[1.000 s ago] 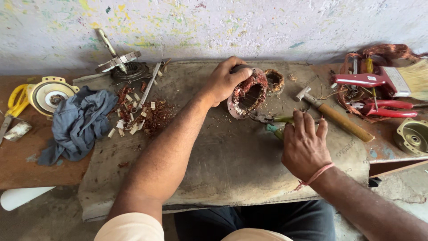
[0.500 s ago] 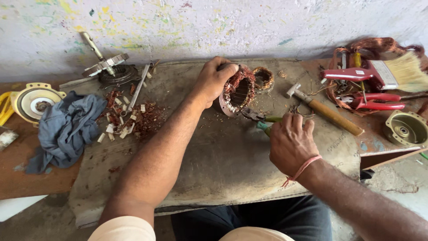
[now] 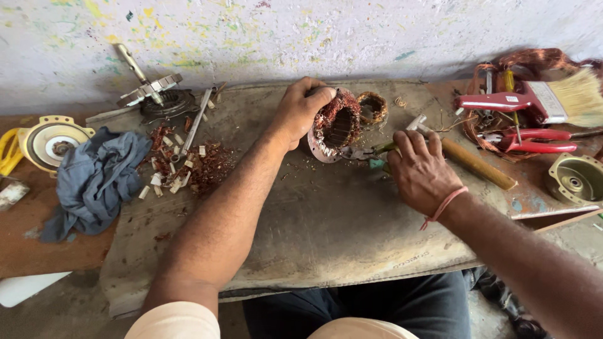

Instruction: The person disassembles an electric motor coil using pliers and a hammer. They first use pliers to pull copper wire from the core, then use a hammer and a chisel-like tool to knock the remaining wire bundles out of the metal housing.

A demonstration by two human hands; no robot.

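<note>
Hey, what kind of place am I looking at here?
Probably a small motor repair workshop: a copper-wound stator on the bench mat, scattered winding scraps, a hammer and red-handled pliers.

Right hand (image 3: pixel 422 171) now gripping green-handled pliers (image 3: pixel 374 152).

A worn mat (image 3: pixel 326 238) covers the bench (image 3: pixel 38 251), bearing a stator (image 3: pixel 333 129), hammer (image 3: pixel 468 160), scraps (image 3: pixel 188 166); a rag (image 3: pixel 94 179) lies alongside.
</note>
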